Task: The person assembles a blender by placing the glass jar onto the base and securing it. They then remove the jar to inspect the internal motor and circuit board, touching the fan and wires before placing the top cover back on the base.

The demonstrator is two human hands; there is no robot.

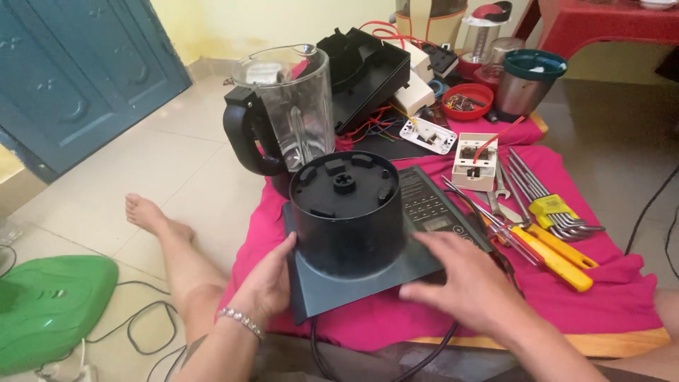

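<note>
Black plastic blender base (348,216), drum-shaped, being steadied: left hand (269,281) grip cupped on its 7 o'clock edge, right hand (470,279) grip flat, fingers spread; next move needs firm two-handed hold.

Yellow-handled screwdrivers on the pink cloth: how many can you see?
2: both yellow-handled screwdrivers lie side by side right of the black blender base, one nearer the right hand, the other behind it. More may be hidden.

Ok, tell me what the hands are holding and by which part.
The black blender base: left hand grips its flat plate's left edge, right hand rests on the plate's right front.
</note>
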